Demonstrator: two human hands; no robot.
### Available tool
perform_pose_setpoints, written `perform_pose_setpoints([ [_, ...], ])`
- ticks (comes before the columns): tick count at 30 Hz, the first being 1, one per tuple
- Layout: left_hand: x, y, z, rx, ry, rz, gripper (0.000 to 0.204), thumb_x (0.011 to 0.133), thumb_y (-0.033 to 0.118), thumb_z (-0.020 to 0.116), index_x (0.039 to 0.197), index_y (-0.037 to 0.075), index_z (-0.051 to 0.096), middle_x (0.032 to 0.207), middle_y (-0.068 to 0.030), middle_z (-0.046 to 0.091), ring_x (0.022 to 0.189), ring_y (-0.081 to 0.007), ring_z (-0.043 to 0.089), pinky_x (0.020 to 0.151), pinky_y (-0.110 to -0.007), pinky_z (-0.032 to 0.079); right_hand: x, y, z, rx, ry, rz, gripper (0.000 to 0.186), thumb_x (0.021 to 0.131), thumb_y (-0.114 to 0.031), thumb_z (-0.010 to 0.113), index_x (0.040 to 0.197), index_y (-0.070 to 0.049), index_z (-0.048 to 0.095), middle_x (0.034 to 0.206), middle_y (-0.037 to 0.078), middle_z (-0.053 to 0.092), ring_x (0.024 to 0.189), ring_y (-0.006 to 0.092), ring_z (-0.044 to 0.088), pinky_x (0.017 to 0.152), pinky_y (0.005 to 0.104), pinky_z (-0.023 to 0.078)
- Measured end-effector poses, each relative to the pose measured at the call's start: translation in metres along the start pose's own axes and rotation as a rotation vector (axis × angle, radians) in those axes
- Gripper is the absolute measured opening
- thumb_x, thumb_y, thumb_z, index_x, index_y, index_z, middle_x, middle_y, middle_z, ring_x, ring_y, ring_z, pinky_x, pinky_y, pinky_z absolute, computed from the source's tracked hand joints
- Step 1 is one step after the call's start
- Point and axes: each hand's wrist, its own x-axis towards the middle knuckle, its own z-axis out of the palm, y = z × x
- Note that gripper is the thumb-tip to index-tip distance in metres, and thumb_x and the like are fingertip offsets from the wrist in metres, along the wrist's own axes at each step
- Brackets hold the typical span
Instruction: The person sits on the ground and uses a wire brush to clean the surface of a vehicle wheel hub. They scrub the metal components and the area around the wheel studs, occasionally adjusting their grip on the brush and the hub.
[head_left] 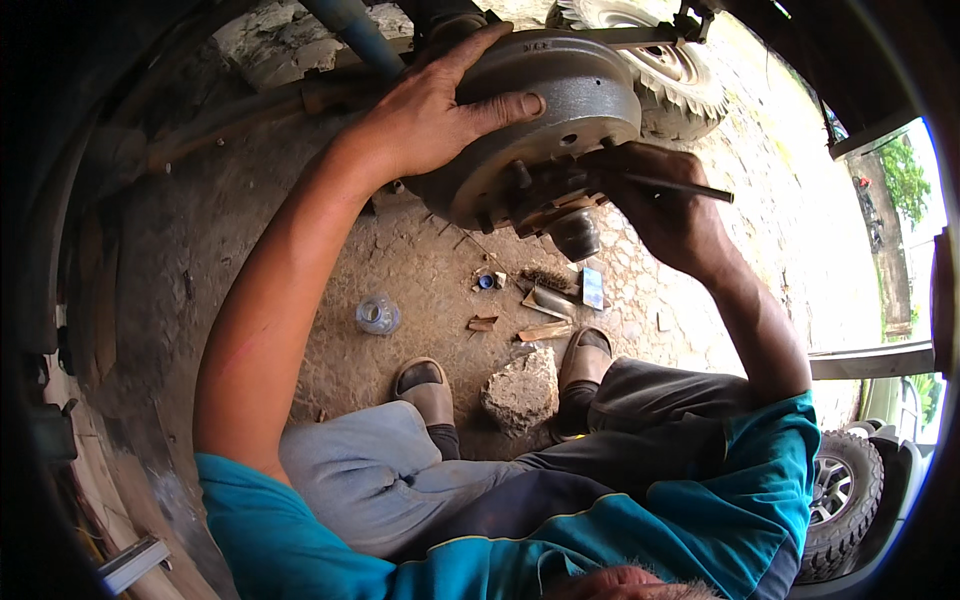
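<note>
Spreading over the brake drum's left side, the left hand is sitting apart from the right hand, which is gripping a metal rod by the hub. Drum's hanging above the floor; if that rod's slipping, knuckles could be hitting studs.

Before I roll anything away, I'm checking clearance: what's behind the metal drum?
A treaded tire shows partly beyond the metal drum; the drum hides some of it, plus anything directly behind.

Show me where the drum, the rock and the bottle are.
Drum (583, 103): head view, on its curved outer side.
Rock (521, 392): head view, middle of its rough upper face.
Bottle (378, 315): head view, on its clear body.
</note>
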Motion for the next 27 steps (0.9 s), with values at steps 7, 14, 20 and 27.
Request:
perform_pose_setpoints([
  [7, -0.002, 0.0, -0.003, 0.02, -0.014, -0.006, 0.093, 0.084, 0.072, 0.069, 0.158, 0.024, 0.042, 0.158, -0.018, 0.046, 0.148, -0.0355, 0.041, 0.122, -0.05, 0.035, 0.002, -0.009, -0.001, -0.032, -0.003, 0.009, 0.015, 0.094, -0.003, 0.071, 0.106, 0.004, 0.073, 0.094, 0.017, 0.074, 0.082, 0.0273, 0.074, 0.071, 0.0353, 0.059],
  [14, -0.001, 0.003, -0.005, 0.043, -0.03, 0.004, 0.09, 0.087, 0.07, 0.068, 0.159, 0.022, 0.041, 0.16, -0.0175, 0.043, 0.15, -0.0355, 0.039, 0.122, -0.049, 0.035, -0.006, -0.001, 0.005, 0.12, 0.066, 0.143, 0.019, 0.103, -0.015, 0.065, 0.108, 0.001, 0.074, 0.08, 0.006, 0.072, 0.062, 0.0073, 0.059, 0.055, 0.0248, 0.048],
  [20, 0.0, 0.009, -0.008, 0.004, -0.052, 0.01, 0.092, 0.088, 0.069, 0.068, 0.16, 0.019, 0.038, 0.162, -0.0175, 0.04, 0.152, -0.035, 0.035, 0.123, -0.049, 0.032, -0.005, -0.005, -0.002, 0.024, 0.039, 0.003, 0.014, 0.097, -0.011, 0.069, 0.102, 0.0, 0.076, 0.089, 0.014, 0.075, 0.073, 0.0238, 0.071, 0.063, 0.0357, 0.056],
  [27, -0.004, 0.023, -0.012, 0.032, -0.059, -0.045, 0.097, 0.089, 0.068, 0.068, 0.161, 0.012, 0.035, 0.159, -0.0245, 0.041, 0.148, -0.0388, 0.039, 0.121, -0.049, 0.033, -0.011, -0.003, -0.032, 0.084, 0.196, 0.067, 0.017, 0.098, -0.013, 0.067, 0.098, 0.003, 0.073, 0.076, 0.014, 0.069, 0.063, 0.0217, 0.069, 0.054, 0.0353, 0.052],
])
